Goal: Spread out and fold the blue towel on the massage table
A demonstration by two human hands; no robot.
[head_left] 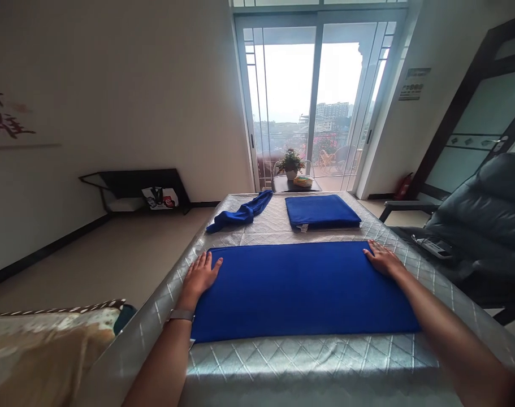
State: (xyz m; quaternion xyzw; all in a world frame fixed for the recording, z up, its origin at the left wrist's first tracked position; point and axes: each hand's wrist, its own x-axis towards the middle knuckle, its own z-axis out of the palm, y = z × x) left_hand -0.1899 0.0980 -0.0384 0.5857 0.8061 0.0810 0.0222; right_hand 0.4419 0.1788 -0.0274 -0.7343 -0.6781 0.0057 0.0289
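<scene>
A blue cloth (pixel 299 291), looking like a towel, lies flat as a wide rectangle across the near part of the table. On its far left corner my left hand (pixel 201 276) rests flat, thumb spread from the fingers. My right hand (pixel 383 259) lies on the far right corner, palm down with fingers stretched out. Behind it sits a neatly folded stack of blue cloth (pixel 322 211), a white tag showing at its front. To the left of that stack is a crumpled, twisted blue cloth (pixel 241 213).
A silver quilted cover (pixel 316 356) drapes the table. Beyond its far edge, a chair (pixel 278 185) holds a potted plant (pixel 291 164) and a yellow packet (pixel 303 181). A dark armchair (pixel 486 215) stands at the right, and a patterned blanket (pixel 49 350) lies at the lower left.
</scene>
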